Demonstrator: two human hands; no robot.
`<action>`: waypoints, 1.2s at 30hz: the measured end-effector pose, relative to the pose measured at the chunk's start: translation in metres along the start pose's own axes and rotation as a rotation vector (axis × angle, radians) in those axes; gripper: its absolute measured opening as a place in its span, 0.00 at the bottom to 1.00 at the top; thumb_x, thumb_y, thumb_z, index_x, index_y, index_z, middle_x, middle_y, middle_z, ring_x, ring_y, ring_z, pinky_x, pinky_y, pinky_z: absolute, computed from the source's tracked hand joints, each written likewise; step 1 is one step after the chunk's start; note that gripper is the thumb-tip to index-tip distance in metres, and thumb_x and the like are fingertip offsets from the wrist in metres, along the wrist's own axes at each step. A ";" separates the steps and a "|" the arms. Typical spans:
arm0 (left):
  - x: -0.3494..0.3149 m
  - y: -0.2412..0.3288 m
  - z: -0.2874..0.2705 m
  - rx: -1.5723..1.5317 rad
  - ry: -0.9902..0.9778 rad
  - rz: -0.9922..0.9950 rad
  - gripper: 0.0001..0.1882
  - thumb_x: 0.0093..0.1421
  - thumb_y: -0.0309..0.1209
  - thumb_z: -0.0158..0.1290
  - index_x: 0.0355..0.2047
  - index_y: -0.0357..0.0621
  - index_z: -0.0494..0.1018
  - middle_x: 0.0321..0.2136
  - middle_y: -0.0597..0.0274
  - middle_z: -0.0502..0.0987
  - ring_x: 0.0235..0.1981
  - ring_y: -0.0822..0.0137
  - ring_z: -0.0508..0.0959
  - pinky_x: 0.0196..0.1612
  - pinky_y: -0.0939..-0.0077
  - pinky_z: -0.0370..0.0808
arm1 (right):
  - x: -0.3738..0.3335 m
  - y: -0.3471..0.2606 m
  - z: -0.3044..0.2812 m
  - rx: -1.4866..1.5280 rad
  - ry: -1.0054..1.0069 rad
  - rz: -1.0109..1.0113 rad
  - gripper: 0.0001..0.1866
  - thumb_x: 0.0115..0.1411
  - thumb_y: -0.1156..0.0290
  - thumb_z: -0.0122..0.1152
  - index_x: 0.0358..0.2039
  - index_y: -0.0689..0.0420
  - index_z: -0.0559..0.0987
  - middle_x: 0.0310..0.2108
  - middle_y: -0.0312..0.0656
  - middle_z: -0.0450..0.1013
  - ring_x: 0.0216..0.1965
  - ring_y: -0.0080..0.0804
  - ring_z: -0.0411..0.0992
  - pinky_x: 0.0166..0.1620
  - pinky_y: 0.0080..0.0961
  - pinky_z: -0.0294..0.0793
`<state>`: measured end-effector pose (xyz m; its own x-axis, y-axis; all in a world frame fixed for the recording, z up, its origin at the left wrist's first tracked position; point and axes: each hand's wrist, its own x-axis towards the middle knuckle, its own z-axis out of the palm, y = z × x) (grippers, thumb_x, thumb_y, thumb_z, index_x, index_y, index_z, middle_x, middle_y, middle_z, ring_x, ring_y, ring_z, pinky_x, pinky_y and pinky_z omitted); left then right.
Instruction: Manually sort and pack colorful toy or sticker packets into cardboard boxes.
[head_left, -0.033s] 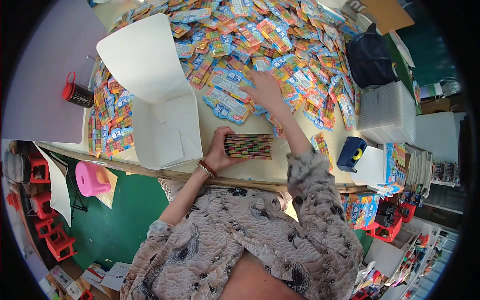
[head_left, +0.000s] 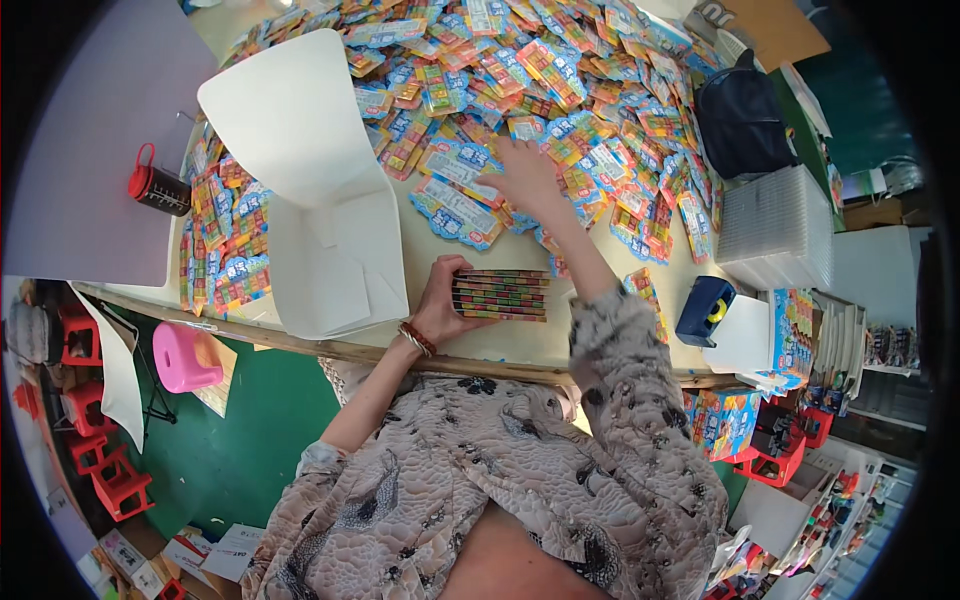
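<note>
My left hand [head_left: 438, 308] is closed round one end of a stack of colourful blister-card packs [head_left: 500, 297] standing on edge at the table's front. Farther out, my right hand [head_left: 530, 183] is stretched over the spread of packs, thumb and fingers apart, with nothing visible held in it. Just left of its thumb lie two blue-edged packs, one a pale-backed pack [head_left: 455, 212]. Whether the right fingertips touch the packs beneath them, I cannot tell. An open white carton [head_left: 335, 262] stands left of my left hand, its tall flap leaning away.
A large heap of packs [head_left: 550, 75] covers the far table [head_left: 480, 345], with more packs [head_left: 225, 240] behind the carton. On the right are a blue tape dispenser [head_left: 704, 310], stacked clear plastic trays [head_left: 775, 225] and a dark bag [head_left: 745, 120]. A black bottle [head_left: 160, 188] stands left.
</note>
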<state>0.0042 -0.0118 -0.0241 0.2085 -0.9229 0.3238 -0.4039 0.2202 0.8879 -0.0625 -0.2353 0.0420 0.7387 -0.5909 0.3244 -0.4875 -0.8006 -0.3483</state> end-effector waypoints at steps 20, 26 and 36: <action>-0.004 -0.004 0.001 -0.061 0.000 -0.020 0.48 0.34 0.37 0.74 0.50 0.41 0.55 0.46 0.52 0.59 0.49 0.59 0.66 0.52 0.68 0.67 | 0.037 -0.034 0.006 0.210 -0.460 -0.720 0.07 0.46 0.83 0.55 0.28 0.60 0.72 0.39 0.42 0.70 0.50 0.45 0.64 0.50 0.37 0.67; -0.005 -0.001 -0.002 0.033 -0.031 -0.042 0.48 0.34 0.37 0.74 0.50 0.39 0.54 0.46 0.52 0.61 0.49 0.60 0.67 0.53 0.67 0.67 | -0.024 -0.066 0.004 0.383 -0.271 -0.100 0.33 0.52 0.60 0.62 0.55 0.61 0.64 0.56 0.53 0.61 0.58 0.52 0.59 0.58 0.40 0.63; -0.016 0.018 0.000 0.159 -0.042 -0.063 0.44 0.34 0.36 0.73 0.47 0.37 0.59 0.43 0.51 0.64 0.46 0.55 0.68 0.50 0.68 0.68 | -0.033 -0.058 0.025 -0.184 -0.411 -0.154 0.36 0.48 0.63 0.64 0.53 0.71 0.62 0.50 0.61 0.62 0.49 0.55 0.66 0.44 0.41 0.74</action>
<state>-0.0063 0.0064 -0.0136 0.2018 -0.9463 0.2525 -0.5274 0.1122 0.8421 -0.0472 -0.1670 0.0292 0.9138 -0.4053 -0.0276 -0.4047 -0.9021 -0.1500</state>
